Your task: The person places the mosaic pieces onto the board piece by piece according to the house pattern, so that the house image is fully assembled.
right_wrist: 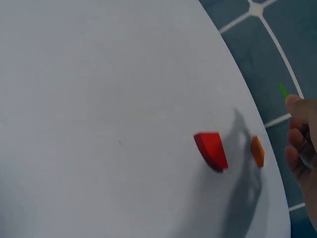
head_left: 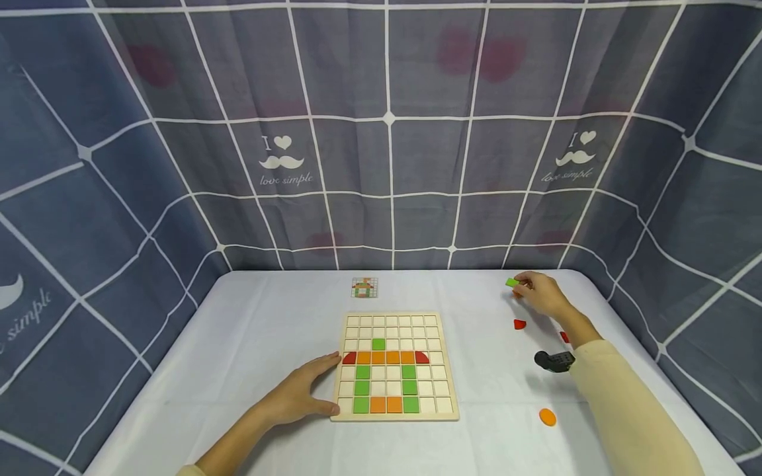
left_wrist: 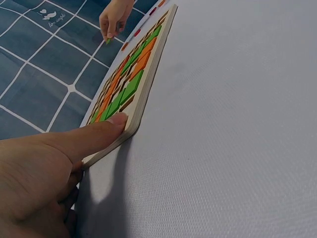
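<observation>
A wooden grid board (head_left: 448, 396) lies on the white table, with green and orange square tiles and two red quarter-round tiles in its cells. My left hand (head_left: 297, 391) rests along the board's left side. Its thumb (left_wrist: 101, 138) lies on the frame near a corner; the other fingers are partly hidden. At the far right, my right hand (head_left: 540, 293) pinches a green square tile (head_left: 512, 282) above the table. Just below that hand is an orange tile (right_wrist: 257, 151), with a red quarter-round tile (right_wrist: 212, 150) nearby.
A small pattern card (head_left: 364, 287) lies behind the board. Right of it are an orange round tile (head_left: 548, 417), a black object (head_left: 555, 361) by the right sleeve, and another red piece (head_left: 564, 337) partly behind the forearm. Dark gridded cloth (head_left: 417, 158) surrounds the table's back and sides.
</observation>
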Demonstrator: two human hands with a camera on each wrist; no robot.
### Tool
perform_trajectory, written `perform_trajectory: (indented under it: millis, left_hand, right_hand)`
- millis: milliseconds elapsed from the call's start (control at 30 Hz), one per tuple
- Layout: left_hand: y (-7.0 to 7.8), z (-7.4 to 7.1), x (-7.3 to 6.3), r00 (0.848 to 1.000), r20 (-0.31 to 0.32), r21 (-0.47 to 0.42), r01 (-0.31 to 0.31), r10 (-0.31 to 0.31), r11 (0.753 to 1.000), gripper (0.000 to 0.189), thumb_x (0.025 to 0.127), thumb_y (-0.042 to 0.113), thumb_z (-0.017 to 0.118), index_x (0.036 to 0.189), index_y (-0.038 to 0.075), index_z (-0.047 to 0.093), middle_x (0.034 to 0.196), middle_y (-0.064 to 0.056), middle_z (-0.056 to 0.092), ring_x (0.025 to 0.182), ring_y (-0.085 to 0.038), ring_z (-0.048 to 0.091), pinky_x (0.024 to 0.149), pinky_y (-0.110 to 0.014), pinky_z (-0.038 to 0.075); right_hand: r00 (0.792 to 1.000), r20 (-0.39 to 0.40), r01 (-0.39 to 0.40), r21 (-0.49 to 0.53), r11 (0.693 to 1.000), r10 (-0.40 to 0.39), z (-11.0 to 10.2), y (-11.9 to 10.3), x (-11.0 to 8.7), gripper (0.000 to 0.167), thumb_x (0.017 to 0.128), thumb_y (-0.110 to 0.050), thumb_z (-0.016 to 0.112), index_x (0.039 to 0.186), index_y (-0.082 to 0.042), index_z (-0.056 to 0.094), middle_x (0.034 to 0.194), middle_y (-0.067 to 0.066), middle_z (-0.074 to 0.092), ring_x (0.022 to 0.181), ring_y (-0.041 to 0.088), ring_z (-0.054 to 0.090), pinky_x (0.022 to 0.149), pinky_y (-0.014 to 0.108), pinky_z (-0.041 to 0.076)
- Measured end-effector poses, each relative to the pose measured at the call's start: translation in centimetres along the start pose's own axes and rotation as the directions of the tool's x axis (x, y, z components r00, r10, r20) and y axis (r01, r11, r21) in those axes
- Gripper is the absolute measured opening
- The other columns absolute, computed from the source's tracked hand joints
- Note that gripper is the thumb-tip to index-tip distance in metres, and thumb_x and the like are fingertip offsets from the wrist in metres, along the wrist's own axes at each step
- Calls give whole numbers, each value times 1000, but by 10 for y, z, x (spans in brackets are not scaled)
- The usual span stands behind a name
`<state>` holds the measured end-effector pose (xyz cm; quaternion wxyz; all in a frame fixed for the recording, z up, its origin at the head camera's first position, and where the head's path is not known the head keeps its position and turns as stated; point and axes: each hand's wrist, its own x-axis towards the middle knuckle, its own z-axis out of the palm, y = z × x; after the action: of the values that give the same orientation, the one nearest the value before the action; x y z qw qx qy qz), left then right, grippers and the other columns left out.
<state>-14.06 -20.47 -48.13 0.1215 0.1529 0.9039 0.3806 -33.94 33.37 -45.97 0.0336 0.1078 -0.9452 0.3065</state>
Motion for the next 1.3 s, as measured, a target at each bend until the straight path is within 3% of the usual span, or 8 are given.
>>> perform_trajectory:
  millis: [233,633,1067,1300]
  left_hand:
    - [0,0,-1,1000,-2,3,-17,17,1000,100,74,39,93,155,4,46,162,-12,39,149,-43,29,118,-65,23]
    - [3,-2,-3,1000,-3,1,-8,8,1000,99,74,38,93,155,4,46,163,-13,38,150,-44,28,118,-65,22]
    - [1,-1,-3,1000,-7,-6,4,-4,1000,100,74,40,92,156,6,46,163,-12,38,150,-43,28,118,-65,22]
    - [2,1,-2,1000,-10,-5,-11,11,1000,100,74,38,93,156,5,46,163,-13,38,150,-44,28,118,-66,21]
  right_hand:
    - [994,44,96,-1,995,-96,13,-25,0,30,102,-11,66,123,10,66,101,15,67,90,29,58,79,42,49]
    - [963,74,258,28,966,-259,39,-51,-6,21,99,-10,70,116,3,72,96,3,69,87,20,61,77,41,50]
    - [932,85,345,95,934,-352,71,-78,-15,17,96,-9,74,110,0,74,96,0,70,85,14,62,72,33,54]
    - [901,106,406,142,903,-421,82,-101,-19,16,96,-7,73,111,-1,74,98,-1,69,86,14,61,71,30,54]
